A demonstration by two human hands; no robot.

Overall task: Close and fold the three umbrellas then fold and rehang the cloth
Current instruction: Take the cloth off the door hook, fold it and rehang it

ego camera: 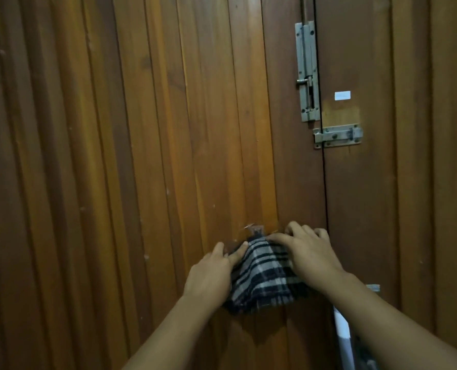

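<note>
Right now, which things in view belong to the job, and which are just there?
In the job: checked cloth, hook on the door, left hand, right hand.
Just there: wooden door, tall bolt, small latch, white sticker, white pole.

Wooden door [168,129] of vertical planks fills the frame. A small hook [256,231], at lower centre, carries a plaid cloth [262,279] hanging flat against the planks. Two metal bolts, upper right, are fixed at the door's seam.
</note>
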